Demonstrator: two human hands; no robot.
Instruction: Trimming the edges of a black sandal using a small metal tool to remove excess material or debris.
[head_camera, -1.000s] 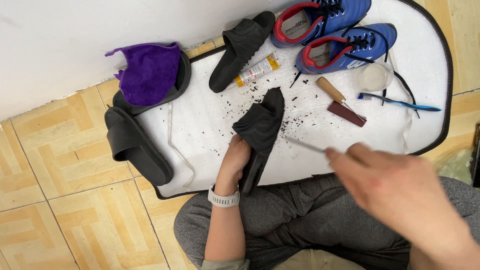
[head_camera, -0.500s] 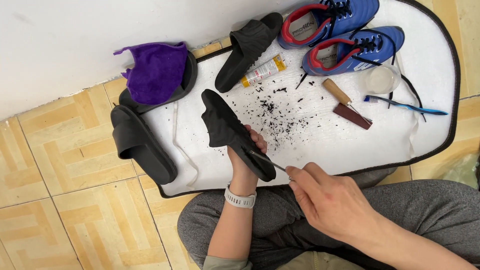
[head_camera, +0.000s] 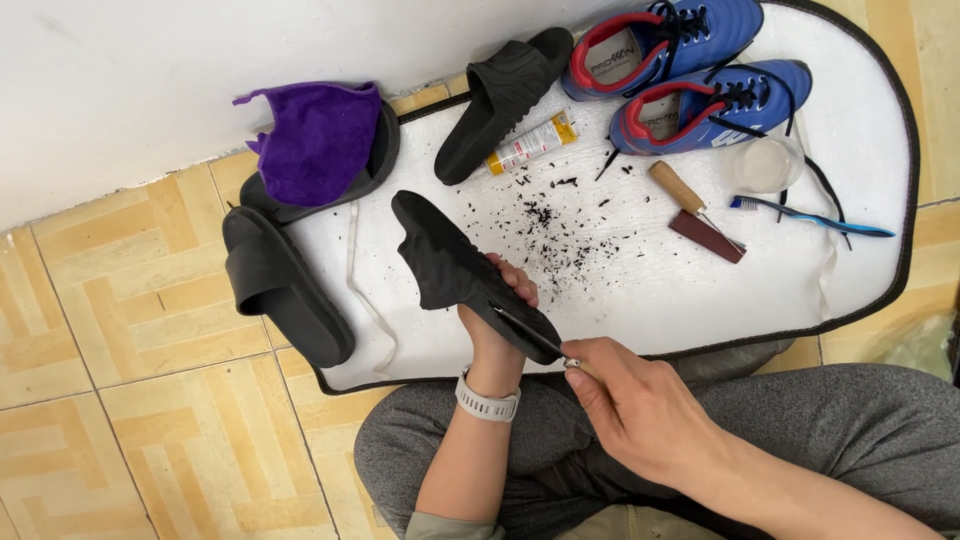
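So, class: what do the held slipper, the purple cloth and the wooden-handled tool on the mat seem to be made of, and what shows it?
Slipper: likely soft rubber or foam, matte black; it bends in the left hand.
Cloth: fuzzy fabric, perhaps microfibre; it lies in soft folds.
Tool: pale wooden handle, smooth, with a thin metal-looking shank; the dark red end is unclear.

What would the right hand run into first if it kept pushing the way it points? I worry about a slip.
Probably the black slide itself, then the left hand gripping it; depth is hard to judge.
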